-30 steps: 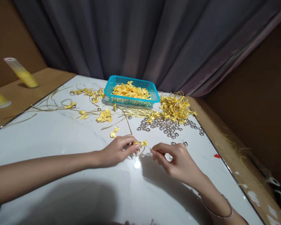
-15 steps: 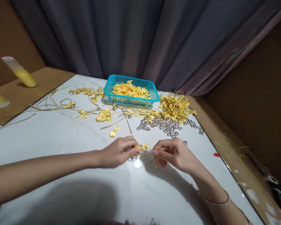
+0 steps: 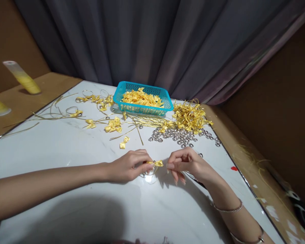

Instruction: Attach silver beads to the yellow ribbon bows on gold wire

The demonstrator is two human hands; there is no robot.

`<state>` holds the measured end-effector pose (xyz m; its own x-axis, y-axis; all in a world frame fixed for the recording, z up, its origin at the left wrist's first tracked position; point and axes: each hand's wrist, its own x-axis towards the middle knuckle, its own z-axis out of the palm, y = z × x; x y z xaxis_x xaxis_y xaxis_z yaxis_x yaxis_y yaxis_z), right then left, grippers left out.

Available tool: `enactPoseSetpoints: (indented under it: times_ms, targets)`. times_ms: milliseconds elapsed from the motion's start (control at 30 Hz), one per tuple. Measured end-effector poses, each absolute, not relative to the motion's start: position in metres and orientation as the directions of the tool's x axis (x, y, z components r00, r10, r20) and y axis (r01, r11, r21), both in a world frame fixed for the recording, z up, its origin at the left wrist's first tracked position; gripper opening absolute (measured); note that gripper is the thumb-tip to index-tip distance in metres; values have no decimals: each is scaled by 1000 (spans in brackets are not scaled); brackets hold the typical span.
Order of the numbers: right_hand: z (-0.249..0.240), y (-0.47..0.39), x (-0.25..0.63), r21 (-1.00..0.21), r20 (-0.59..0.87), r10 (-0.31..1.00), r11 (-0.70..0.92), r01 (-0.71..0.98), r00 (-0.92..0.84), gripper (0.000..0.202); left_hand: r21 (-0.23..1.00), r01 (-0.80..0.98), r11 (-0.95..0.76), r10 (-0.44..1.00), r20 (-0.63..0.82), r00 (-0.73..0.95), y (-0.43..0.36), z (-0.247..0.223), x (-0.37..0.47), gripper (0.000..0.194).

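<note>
My left hand point(image 3: 130, 166) rests low over the white tabletop, thumb and fingers pinched on a yellow satin ribbon bow point(image 3: 158, 163). Below the bow curves a loop of thin gold cord point(image 3: 154, 172). To the right, a small gap from the bow, my right hand point(image 3: 185, 164) has its thumb and index finger pressed together. Whatever sits in that pinch is too fine to make out. A dark, thin curved object point(image 3: 196, 179) shows under the right palm; its kind is unclear. Just beyond the left hand lies a loose yellow bow point(image 3: 124, 142).
A turquoise basket point(image 3: 119, 88) of yellow bows stands at the back. Beside it are a heap of corded bows point(image 3: 190, 115), silver oval rings or beads point(image 3: 178, 134) and gold cord lengths point(image 3: 152, 121). Yellow spools point(image 3: 27, 83) stand left; a red scrap point(image 3: 234, 168) lies right.
My right hand has drawn slightly right, away from the bow. The dark curved object now shows beneath it. My left hand keeps its pinch on the bow, which sits slightly lower.
</note>
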<state>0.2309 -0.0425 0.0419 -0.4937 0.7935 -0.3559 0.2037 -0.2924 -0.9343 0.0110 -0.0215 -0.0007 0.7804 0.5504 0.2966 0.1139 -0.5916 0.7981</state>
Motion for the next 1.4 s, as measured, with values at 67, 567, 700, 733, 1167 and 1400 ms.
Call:
enactPoseSetpoints:
  times_ms: [67,567,700,733,1167,1400]
  targets:
    - [41,-42,231,-934,-356,791,-291,205,-497,21,798,114,-592,549,296,781,-22,0,11,24]
    - [44,-42,230,-926,-376,775,-307,218,-508,19,813,116,-570,545,269,794,-22,-1,11,25]
    - [41,-40,228,-929,-370,763,-320,188,-530,18,812,106,-574,537,275,797,-21,-2,11,25]
    - [41,-40,228,-929,-368,758,-322,181,-538,17,813,105,-573,535,274,799,-21,-2,11,26]
    - [52,-29,228,-900,-427,666,-245,361,-612,13,795,110,-597,465,231,854,-21,-2,10,24]
    - [85,-12,209,-787,-471,547,94,610,-692,15,785,114,-609,455,228,861,-22,-4,11,24]
